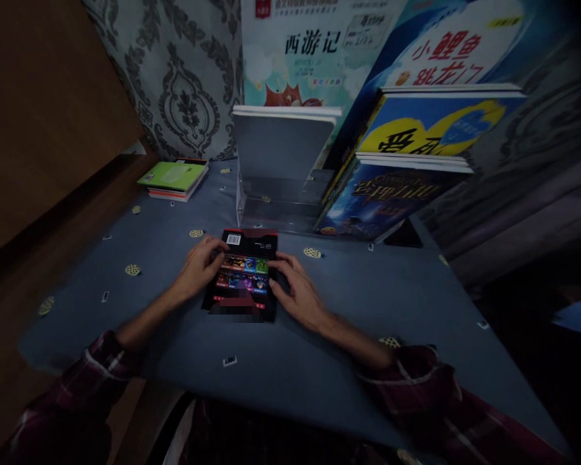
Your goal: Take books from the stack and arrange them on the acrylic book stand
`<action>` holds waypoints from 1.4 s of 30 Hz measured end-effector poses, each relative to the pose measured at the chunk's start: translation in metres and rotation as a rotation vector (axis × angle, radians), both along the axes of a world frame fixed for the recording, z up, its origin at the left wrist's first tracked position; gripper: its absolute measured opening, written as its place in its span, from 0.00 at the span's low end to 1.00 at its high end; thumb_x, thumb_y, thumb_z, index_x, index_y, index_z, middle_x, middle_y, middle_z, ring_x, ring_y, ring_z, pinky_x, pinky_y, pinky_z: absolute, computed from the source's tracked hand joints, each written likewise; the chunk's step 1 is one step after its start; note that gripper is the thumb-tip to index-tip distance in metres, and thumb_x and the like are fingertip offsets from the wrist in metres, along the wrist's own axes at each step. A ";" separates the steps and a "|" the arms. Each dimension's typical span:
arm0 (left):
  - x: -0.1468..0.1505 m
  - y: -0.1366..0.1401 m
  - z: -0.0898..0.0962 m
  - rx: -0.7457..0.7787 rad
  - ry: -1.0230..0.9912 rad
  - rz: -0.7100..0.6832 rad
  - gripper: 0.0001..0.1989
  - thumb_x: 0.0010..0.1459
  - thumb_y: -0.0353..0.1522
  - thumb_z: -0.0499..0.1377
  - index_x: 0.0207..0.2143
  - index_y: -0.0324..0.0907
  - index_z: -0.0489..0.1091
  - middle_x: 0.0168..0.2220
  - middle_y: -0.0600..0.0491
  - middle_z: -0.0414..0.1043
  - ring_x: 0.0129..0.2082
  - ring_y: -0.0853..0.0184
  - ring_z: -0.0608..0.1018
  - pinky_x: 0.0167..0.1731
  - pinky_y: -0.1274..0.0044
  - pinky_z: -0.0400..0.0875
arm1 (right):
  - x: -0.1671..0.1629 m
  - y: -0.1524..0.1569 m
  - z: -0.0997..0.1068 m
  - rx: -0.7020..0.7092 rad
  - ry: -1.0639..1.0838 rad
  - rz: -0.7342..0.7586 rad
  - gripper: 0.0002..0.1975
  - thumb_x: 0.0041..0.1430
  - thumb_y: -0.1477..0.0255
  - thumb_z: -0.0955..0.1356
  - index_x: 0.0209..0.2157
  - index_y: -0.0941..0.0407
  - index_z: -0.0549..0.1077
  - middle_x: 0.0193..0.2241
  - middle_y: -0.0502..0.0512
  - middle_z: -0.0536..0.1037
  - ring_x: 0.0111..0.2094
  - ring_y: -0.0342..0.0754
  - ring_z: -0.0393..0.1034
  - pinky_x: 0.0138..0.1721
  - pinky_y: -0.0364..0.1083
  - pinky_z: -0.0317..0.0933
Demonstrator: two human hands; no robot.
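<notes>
A black book (pixel 246 256) lies face down on the table, its barcode at the far end and rows of small coloured pictures across the back cover. Along its left edge rests my left hand (pixel 201 266), fingers bent but apart, fingertips touching or just over the cover. On the opposite side my right hand (pixel 299 290) has its thumb and fingers spread, the tips at the book's right edge. Neither hand is wrapped around the book. Part of the near end of the cover looks blurred.
A blue-grey cloth with pineapple prints covers the table (pixel 281 368). Behind the book stands a clear acrylic rack (pixel 278 216) holding a grey-covered book (pixel 281 145) and several upright picture books (pixel 382 194). A small book stack (pixel 174 177) lies at the back left, near a patterned wall covering (pixel 188 103).
</notes>
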State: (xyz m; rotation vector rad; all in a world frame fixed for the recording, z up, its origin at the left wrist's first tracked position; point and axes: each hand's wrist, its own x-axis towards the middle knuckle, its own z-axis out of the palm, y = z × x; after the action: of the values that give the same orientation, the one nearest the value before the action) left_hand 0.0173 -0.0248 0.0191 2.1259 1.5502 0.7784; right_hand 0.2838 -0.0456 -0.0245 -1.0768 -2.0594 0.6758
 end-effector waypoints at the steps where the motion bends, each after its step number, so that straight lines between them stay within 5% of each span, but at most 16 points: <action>1: 0.000 -0.001 -0.001 0.011 0.027 -0.019 0.10 0.65 0.33 0.51 0.42 0.44 0.72 0.42 0.51 0.72 0.44 0.61 0.76 0.47 0.68 0.73 | 0.001 0.000 -0.001 0.005 -0.013 -0.001 0.16 0.67 0.70 0.64 0.55 0.51 0.69 0.60 0.64 0.67 0.64 0.59 0.64 0.60 0.64 0.65; 10: 0.027 0.013 0.005 0.165 0.345 -0.171 0.12 0.68 0.31 0.49 0.47 0.42 0.71 0.47 0.45 0.74 0.48 0.56 0.75 0.51 0.61 0.71 | -0.015 0.023 0.011 0.147 -0.195 -0.009 0.17 0.67 0.73 0.62 0.56 0.53 0.71 0.63 0.66 0.66 0.64 0.61 0.62 0.62 0.67 0.62; 14: 0.041 0.029 -0.010 0.213 0.384 -0.253 0.17 0.66 0.27 0.49 0.55 0.41 0.68 0.55 0.41 0.73 0.56 0.56 0.74 0.58 0.59 0.69 | -0.038 0.046 0.015 0.225 -0.307 0.027 0.19 0.66 0.77 0.62 0.57 0.57 0.71 0.62 0.69 0.69 0.64 0.61 0.62 0.63 0.67 0.60; 20: 0.041 0.037 -0.033 0.282 0.399 -0.194 0.17 0.69 0.30 0.48 0.57 0.40 0.67 0.62 0.40 0.70 0.62 0.55 0.72 0.62 0.59 0.66 | -0.040 0.055 0.004 0.236 -0.360 0.022 0.19 0.68 0.74 0.62 0.59 0.57 0.70 0.61 0.67 0.72 0.66 0.57 0.63 0.66 0.65 0.56; 32: 0.030 0.031 -0.022 0.176 0.423 0.002 0.17 0.70 0.34 0.49 0.57 0.39 0.65 0.61 0.37 0.70 0.64 0.52 0.70 0.61 0.58 0.66 | -0.024 0.057 0.001 0.164 -0.350 -0.134 0.20 0.68 0.68 0.63 0.58 0.59 0.71 0.62 0.69 0.71 0.66 0.60 0.63 0.65 0.65 0.55; 42: 0.033 0.030 -0.017 0.216 0.499 0.002 0.16 0.69 0.32 0.50 0.55 0.37 0.68 0.60 0.39 0.72 0.62 0.52 0.72 0.60 0.60 0.67 | -0.012 0.073 -0.006 0.061 -0.059 -0.142 0.19 0.66 0.74 0.60 0.55 0.55 0.72 0.54 0.63 0.78 0.56 0.57 0.73 0.57 0.61 0.64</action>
State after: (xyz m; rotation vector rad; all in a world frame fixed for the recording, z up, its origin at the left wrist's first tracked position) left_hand 0.0503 0.0057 0.0024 2.6247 1.7691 0.4476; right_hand 0.2715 0.0275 -0.0306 -1.2078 -2.0167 0.5126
